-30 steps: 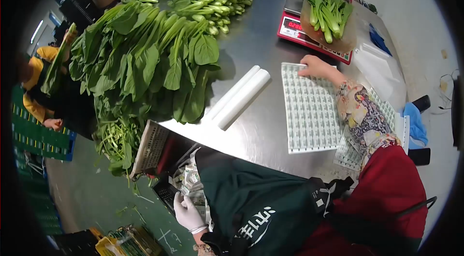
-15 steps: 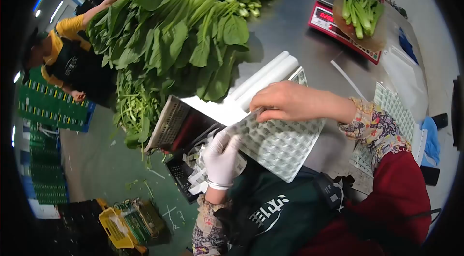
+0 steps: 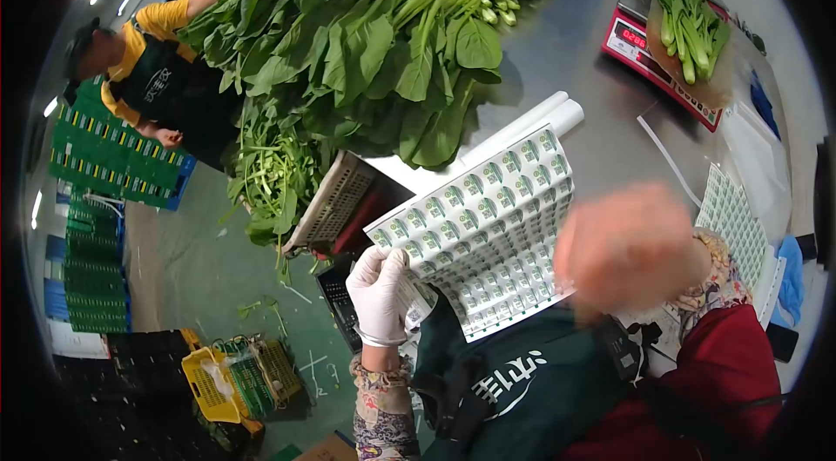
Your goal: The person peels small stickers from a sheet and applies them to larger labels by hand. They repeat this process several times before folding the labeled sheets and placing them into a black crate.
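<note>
A sheet of small green-and-white stickers (image 3: 488, 217) is spread out in front of my apron, its printed side facing me. My left hand (image 3: 379, 291), in a white glove, is closed on the sheet's left corner. A small printed piece (image 3: 418, 300) hangs beside the gloved fingers. My right hand (image 3: 623, 252) is bare and smeared by motion at the sheet's right edge; its fingers cannot be made out. Behind the sheet lies a white roll (image 3: 522, 126) on the metal table (image 3: 570, 52).
Leafy greens (image 3: 348, 43) are heaped at the table's left. A red scale (image 3: 688, 100) carries a bunch of greens (image 3: 692, 26). Another sticker sheet (image 3: 734, 213) lies at right. A crate (image 3: 326, 208) is at the table's edge. A person in yellow sleeves (image 3: 165, 21) reaches the heap.
The sticker sheet has opened out flatter, showing more printed rows. My right hand has moved from the sheet's upper edge down and right. The view has shifted slightly.
</note>
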Motion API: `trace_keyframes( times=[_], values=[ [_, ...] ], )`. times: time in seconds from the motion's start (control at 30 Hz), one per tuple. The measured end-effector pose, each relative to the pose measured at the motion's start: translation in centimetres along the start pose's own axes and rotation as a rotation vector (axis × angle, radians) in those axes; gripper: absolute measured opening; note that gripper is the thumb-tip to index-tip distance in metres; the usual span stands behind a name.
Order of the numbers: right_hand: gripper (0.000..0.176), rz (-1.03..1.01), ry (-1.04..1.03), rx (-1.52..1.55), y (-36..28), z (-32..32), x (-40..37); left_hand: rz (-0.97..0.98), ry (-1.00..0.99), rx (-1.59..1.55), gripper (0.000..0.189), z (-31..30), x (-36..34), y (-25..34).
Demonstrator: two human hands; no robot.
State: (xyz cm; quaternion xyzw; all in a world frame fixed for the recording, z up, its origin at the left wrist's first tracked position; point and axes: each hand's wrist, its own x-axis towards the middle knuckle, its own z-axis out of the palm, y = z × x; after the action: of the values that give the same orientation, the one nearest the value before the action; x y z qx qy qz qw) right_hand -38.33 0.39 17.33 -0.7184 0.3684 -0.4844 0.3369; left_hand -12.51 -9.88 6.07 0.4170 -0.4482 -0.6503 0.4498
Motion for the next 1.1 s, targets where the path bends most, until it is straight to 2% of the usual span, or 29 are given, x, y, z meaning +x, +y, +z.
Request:
trace_keyframes(
  times=[0.03,0.1,0.17,0.2,0.23,0.27,0.33,0.4,0.43,0.53,0.6,0.67,0.7,0.9,0.97,1.0,1.07,1.1],
  values=[
    [0.015,0.267,0.311,-0.217,1.2,-0.7,-0.1,-0.015,0.038,-0.003,0.008,0.5,-0.2,0.2],
    [0.025,0.113,0.503,-0.694,4.4,-2.0,0.8,-0.034,0.008,0.131,0.008,0.3,-0.2,-0.2],
    [0.034,0.353,0.572,-0.339,6.7,-1.8,-0.1,-0.045,-0.036,0.217,0.009,0.0,-0.3,0.3],
    [0.035,0.444,0.484,-0.212,6.4,-1.6,-0.3,-0.050,-0.079,0.236,0.010,0.1,-0.2,0.4],
    [0.037,0.535,0.387,-0.091,6.1,-2.0,-0.8,-0.055,-0.088,0.124,0.013,0.2,-0.1,-0.3],
    [0.035,0.574,0.295,-0.191,7.4,-2.6,-1.7,-0.055,-0.103,0.014,0.021,0.3,-0.1,-1.0],
    [0.035,0.597,0.343,-0.136,7.7,-2.3,-1.2,0.019,-0.107,-0.115,0.051,1.0,0.0,-0.4],
    [0.036,0.571,0.380,-0.062,7.3,-1.9,-0.5,0.099,-0.162,-0.176,0.070,0.2,-0.2,-1.3],
    [0.036,0.577,0.361,-0.058,7.1,-2.0,-0.1,0.130,-0.145,-0.147,0.070,0.5,-0.3,-0.3],
    [0.031,0.535,0.353,-0.019,8.6,-2.0,-0.5,0.135,-0.275,-0.155,0.062,-0.3,-0.2,0.0],
    [0.029,0.544,0.340,0.035,8.9,-2.4,-0.9,0.115,-0.299,-0.121,0.049,-0.4,-0.1,-0.2],
    [0.027,0.567,0.314,0.053,8.9,-2.9,-1.0,0.037,-0.301,-0.226,0.045,-0.4,0.1,-1.0],
    [0.027,0.578,0.303,0.060,8.9,-2.9,-0.9,0.004,-0.314,-0.160,0.042,-0.7,0.1,-0.8],
    [0.028,0.596,0.278,0.167,7.9,-2.5,-0.3,0.035,-0.279,-0.183,0.050,-0.3,-0.2,0.1],
    [0.028,0.661,0.219,0.086,7.1,-2.5,0.3,-0.076,-0.303,-0.116,0.054,-1.1,-0.4,0.8],
    [0.028,0.709,0.207,0.033,6.4,-2.8,0.5,-0.034,-0.304,-0.078,0.055,-1.1,-0.4,0.8],
    [0.027,0.672,0.217,0.035,6.3,-2.3,0.6,0.051,-0.301,-0.001,0.056,-1.1,-0.3,0.8],
    [0.026,0.687,0.212,0.034,5.9,-2.4,0.8,0.029,-0.254,0.003,0.055,-0.8,-0.3,0.8]
  ],
)
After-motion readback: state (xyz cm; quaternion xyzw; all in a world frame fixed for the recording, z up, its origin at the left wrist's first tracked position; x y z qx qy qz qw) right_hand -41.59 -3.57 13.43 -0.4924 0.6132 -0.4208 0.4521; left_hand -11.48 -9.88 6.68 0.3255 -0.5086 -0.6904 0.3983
